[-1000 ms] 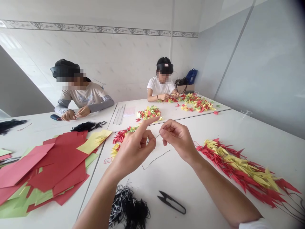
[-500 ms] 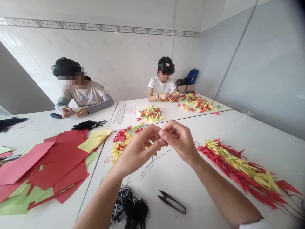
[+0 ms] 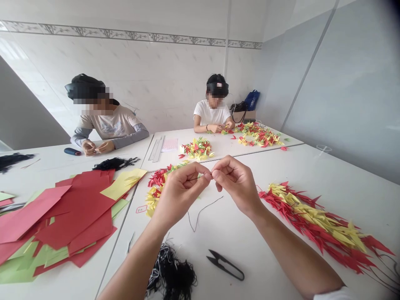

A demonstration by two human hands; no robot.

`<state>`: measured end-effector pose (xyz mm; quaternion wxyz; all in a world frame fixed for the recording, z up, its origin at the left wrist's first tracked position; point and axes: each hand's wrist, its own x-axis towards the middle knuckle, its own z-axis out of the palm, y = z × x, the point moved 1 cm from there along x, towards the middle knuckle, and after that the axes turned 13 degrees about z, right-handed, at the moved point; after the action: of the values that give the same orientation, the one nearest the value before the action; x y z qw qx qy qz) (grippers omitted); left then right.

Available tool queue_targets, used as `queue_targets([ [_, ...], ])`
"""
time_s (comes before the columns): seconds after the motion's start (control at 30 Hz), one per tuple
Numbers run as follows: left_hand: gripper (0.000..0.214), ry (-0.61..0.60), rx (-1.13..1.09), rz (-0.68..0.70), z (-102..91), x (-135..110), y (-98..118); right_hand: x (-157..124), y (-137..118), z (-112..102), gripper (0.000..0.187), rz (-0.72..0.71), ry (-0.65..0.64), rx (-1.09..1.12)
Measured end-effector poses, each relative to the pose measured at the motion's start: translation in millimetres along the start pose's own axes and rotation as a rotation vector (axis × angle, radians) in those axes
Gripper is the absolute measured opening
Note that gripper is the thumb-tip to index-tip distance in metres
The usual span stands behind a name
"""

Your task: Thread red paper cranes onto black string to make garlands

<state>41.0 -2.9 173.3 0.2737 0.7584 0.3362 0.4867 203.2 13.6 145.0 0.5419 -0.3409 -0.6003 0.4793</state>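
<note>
- Head view, at the far left: one black thread bundle (image 3: 14,160) lies on the white table (image 3: 87,277).
- Next comes a spread pile of paper sheets (image 3: 84,200), mostly red, with some green and yellow ones.
- Behind this pile sits a co-worker in grey sleeves (image 3: 129,136), with both hands near each other over the table.
- Then many folded paper pieces (image 3: 153,198), in red, yellow and green, partly hidden by the left hand (image 3: 181,193).
- Below the left wrist is a black and white thread bundle (image 3: 171,271).
- The left hand pinches a thin dark thread (image 3: 194,231) between thumb and forefinger. The thread is under and between the hands; its lower part bends in a V shape.
- Dark snips (image 3: 225,266) lie near, below the hands, with blades apart.
- The right hand (image 3: 236,185) also pinches the thread; its fingertips meet those of the left hand.
- At the right, beyond the right forearm, lie strings of red and yellow folded paper (image 3: 318,227).
</note>
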Motion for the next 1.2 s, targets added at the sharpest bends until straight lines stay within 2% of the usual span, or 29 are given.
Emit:
queue_targets([
  [0.23, 0.015, 0.085, 0.027, 0.029, -1.0, -0.8, -0.9, 0.8, -0.7, -3.4, 0.019, -0.021, 0.045, 0.030],
  [0.43, 0.017, 0.138, 0.032, 0.044, -1.6, -0.8, -3.3, 0.6, -0.4, -1.0, 0.018, -0.099, 0.013, 0.109],
  [0.6, 0.016, 0.143, -0.058, 0.022, -1.1, -0.2, -0.2, -2.8, -3.4, 2.3, 0.017, -0.149, 0.001, 0.059],
  [0.73, 0.017, 0.126, -0.066, 0.001, -1.9, 0.1, -0.1, -5.6, -6.7, 2.2, 0.016, -0.172, 0.071, -0.030],
  [1.0, 0.019, 0.097, -0.091, 0.028, -4.3, -1.7, 1.3, -7.2, -3.8, 5.2, 0.015, -0.156, 0.102, 0.086],
  [1.1, 0.018, 0.105, -0.083, 0.045, -5.6, -3.0, 3.2, -5.7, -2.5, 5.1, 0.016, -0.127, 0.045, 0.029],
  [1.2, 0.018, 0.125, -0.071, 0.064, -7.0, -3.9, 5.2, -3.9, -2.3, 4.6, 0.016, -0.152, 0.025, -0.117],
])
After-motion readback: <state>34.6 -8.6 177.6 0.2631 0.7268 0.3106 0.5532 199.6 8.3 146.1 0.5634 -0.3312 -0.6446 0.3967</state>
